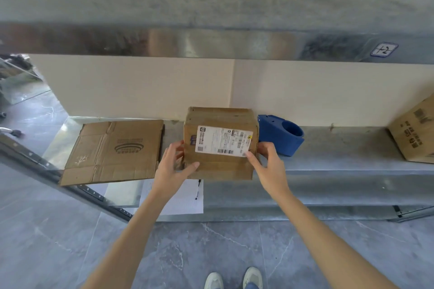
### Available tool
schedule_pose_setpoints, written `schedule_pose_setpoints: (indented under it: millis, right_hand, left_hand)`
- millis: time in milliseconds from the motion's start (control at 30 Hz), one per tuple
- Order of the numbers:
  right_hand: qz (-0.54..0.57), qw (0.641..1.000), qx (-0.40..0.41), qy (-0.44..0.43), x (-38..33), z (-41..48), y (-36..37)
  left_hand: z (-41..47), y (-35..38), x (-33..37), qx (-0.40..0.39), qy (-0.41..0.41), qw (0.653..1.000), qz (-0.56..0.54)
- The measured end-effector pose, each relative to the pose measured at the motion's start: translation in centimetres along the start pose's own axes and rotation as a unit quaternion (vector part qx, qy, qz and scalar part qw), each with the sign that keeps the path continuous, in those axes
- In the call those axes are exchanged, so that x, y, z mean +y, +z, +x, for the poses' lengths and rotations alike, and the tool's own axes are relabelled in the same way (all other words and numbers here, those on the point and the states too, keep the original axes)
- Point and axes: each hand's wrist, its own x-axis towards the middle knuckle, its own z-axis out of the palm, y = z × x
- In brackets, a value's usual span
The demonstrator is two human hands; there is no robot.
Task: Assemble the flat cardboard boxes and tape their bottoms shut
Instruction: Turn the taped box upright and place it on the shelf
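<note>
Head view: a brown labelled cardboard box [218, 167] is gripped at its sides by left hand [175, 166] and right hand [267, 164] over a grey metal shelf [333, 154], between flattened brown cardboard [112, 150] and a blue tape dispenser [280, 137].

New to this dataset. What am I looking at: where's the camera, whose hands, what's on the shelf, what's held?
No robot here: one camera worn on a person's head looks down at their bare arms. The left hand and right hand grip the sides of an assembled cardboard box with a white shipping label, thumbs on its front. On the metal shelf, a flattened box lies to its left, a blue tape dispenser stands behind it to the right, and another box sits at the far right edge. A paper sheet with a pen lies on the shelf below.
</note>
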Motion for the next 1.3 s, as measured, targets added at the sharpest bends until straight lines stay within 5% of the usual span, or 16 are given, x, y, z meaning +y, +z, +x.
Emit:
schedule_pose_setpoints:
  millis: [567,900,1100,1300]
  right_hand:
    - [0.085,0.996,-0.018,0.015,-4.8,0.8,-0.3]
    - [0.128,0.989,-0.069,-0.021,-7.4,0.5,-2.0]
    - [0.062,0.992,-0.104,-0.041,-8.3,0.6,-6.4]
    - [0.076,0.994,-0.024,-0.076,-7.4,1.5,-12.3]
  left_hand:
    - [0.0,-2.0,5.3,0.028,-0.018,0.998,-0.055]
    - [0.2,-1.6,7.0,-0.061,0.074,0.995,-0.006]
    - [1.6,0.2,9.0,-0.06,0.12,0.991,0.014]
    - [3.4,5.1,13.3,-0.047,0.167,0.985,-0.018]
